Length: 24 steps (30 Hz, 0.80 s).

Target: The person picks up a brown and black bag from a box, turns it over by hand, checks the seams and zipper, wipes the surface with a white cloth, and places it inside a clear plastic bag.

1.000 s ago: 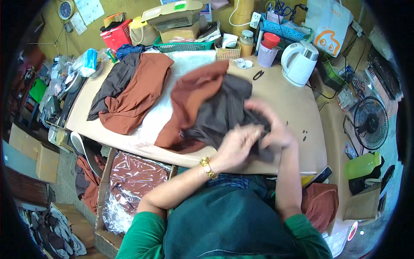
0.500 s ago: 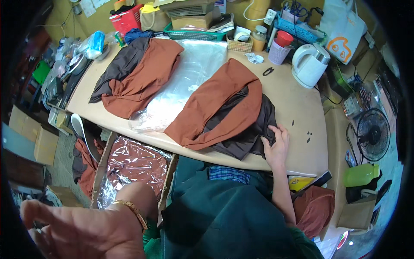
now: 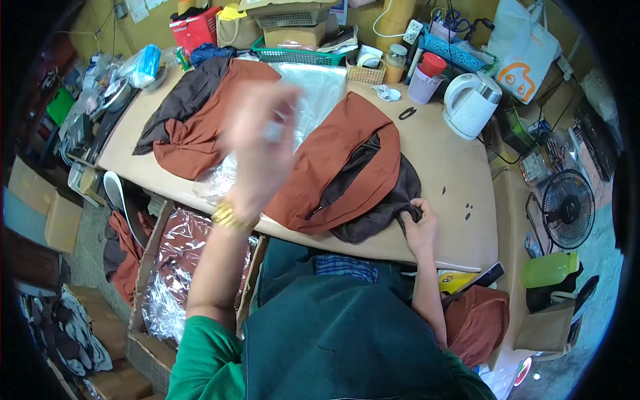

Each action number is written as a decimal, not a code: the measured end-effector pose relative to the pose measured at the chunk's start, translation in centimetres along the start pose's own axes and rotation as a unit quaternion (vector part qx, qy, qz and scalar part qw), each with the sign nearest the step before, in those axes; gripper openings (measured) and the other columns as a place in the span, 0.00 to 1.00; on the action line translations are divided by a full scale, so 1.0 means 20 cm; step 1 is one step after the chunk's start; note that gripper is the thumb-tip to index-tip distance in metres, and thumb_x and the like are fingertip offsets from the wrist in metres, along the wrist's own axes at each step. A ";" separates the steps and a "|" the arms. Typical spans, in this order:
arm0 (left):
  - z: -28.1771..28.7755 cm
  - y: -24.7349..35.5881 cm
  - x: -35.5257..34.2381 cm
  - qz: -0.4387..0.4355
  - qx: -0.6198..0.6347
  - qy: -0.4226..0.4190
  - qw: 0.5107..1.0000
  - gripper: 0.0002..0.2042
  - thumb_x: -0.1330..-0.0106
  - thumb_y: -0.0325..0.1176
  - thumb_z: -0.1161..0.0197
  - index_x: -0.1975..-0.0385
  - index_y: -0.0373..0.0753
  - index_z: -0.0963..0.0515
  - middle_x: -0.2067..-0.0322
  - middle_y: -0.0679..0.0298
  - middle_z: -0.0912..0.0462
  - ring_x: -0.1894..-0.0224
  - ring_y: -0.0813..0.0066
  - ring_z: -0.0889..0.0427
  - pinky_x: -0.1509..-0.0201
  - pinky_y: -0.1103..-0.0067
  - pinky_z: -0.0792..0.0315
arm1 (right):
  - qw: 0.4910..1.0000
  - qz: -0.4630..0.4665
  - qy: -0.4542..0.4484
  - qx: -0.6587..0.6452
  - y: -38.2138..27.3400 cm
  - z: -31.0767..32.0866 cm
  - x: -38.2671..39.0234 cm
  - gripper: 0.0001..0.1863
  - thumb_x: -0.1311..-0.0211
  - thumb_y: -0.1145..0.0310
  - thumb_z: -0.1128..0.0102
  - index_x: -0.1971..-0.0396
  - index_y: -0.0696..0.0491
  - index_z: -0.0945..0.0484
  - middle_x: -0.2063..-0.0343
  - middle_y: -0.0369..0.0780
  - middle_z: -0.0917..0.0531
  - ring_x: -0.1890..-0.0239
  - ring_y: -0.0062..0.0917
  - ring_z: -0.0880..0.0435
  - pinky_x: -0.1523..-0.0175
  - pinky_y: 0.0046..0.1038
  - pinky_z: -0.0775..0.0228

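Observation:
A rust and dark brown garment (image 3: 320, 173) lies folded on the padded worktable (image 3: 460, 167). My right hand (image 3: 419, 223) pinches its dark edge at the right. My left hand (image 3: 263, 127), blurred by motion, is in the air left of that garment, over the clear plastic sheeting (image 3: 307, 87); its fingers are too smeared to read. A second rust and dark garment (image 3: 187, 153) lies at the table's left.
A white kettle (image 3: 467, 110), cups (image 3: 420, 87), snips (image 3: 407, 113) and baskets (image 3: 293, 53) line the back. A fan (image 3: 569, 208) stands at the right. Below the front edge sits a box of wrapped rust items (image 3: 187, 243).
The garment on the right was turned and now lies flatter, rust side up. My left hand left it, swung low to the lower left, then rose over the table. My right hand stays at the dark edge.

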<state>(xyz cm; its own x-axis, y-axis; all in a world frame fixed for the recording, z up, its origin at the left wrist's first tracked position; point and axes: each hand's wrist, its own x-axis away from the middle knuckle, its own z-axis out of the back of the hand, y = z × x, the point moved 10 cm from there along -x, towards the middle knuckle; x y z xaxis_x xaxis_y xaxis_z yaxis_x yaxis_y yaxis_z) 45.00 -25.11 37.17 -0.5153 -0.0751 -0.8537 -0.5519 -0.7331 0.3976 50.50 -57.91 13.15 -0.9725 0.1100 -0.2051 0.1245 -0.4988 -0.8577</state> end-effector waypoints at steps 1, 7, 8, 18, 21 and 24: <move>-0.24 -0.17 0.17 -0.089 -0.108 -0.072 0.988 0.13 0.48 0.27 0.34 0.61 0.38 0.20 0.67 0.54 0.21 0.61 0.58 0.20 0.59 0.66 0.27 | 0.998 0.036 0.019 -0.041 -0.02 -0.03 -0.01 0.10 0.48 0.77 0.35 0.65 0.58 0.25 0.73 0.42 0.19 0.67 0.27 0.19 0.57 0.29 0.28; -0.84 -0.09 0.63 0.035 0.093 -0.373 0.922 0.25 0.53 0.32 0.29 0.51 0.38 0.21 0.54 0.51 0.19 0.50 0.51 0.20 0.44 0.65 0.26 | 0.979 -0.049 0.021 -0.197 0.05 -0.20 -0.07 0.14 0.48 0.80 0.37 0.60 0.58 0.24 0.65 0.41 0.17 0.60 0.26 0.19 0.52 0.29 0.28; -0.84 0.02 0.59 0.015 0.163 -0.355 0.920 0.28 0.53 0.32 0.29 0.47 0.37 0.23 0.51 0.50 0.20 0.49 0.51 0.20 0.43 0.66 0.26 | 0.965 -0.026 0.034 -0.258 0.08 -0.22 -0.10 0.14 0.47 0.80 0.37 0.58 0.58 0.23 0.63 0.41 0.17 0.58 0.26 0.19 0.52 0.29 0.28; -0.86 -0.17 0.62 -0.092 -0.074 -0.454 0.883 0.17 0.49 0.30 0.32 0.57 0.37 0.20 0.61 0.50 0.19 0.56 0.45 0.19 0.52 0.62 0.23 | 0.959 0.222 -0.092 -0.151 -0.90 -0.04 -0.12 0.21 0.34 0.70 0.41 0.43 0.58 0.31 0.55 0.44 0.18 0.54 0.28 0.18 0.48 0.30 0.27; -0.72 -0.32 0.15 0.077 -0.165 -0.517 0.836 0.15 0.45 0.29 0.41 0.57 0.37 0.21 0.61 0.44 0.18 0.58 0.44 0.18 0.54 0.59 0.23 | 0.955 0.266 -0.128 -0.036 -1.11 -0.21 -0.22 0.20 0.34 0.64 0.40 0.46 0.57 0.28 0.60 0.49 0.16 0.55 0.41 0.16 0.46 0.34 0.29; -0.18 -0.39 -0.42 0.088 -0.211 -0.227 0.947 0.10 0.40 0.32 0.40 0.61 0.37 0.19 0.60 0.48 0.16 0.56 0.47 0.18 0.54 0.61 0.24 | 0.935 0.215 -0.187 0.210 -1.12 -0.24 -0.23 0.14 0.32 0.64 0.42 0.54 0.58 0.24 0.60 0.51 0.17 0.56 0.43 0.17 0.49 0.38 0.28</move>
<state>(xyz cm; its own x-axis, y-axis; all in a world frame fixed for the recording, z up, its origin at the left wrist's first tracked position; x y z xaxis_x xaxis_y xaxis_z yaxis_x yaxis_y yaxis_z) 55.92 -21.16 40.07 -0.8566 0.0072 -0.5160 -0.1693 -0.9485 0.2678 53.09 -43.19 31.00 -0.8608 -0.4475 -0.2426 0.5083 -0.7305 -0.4561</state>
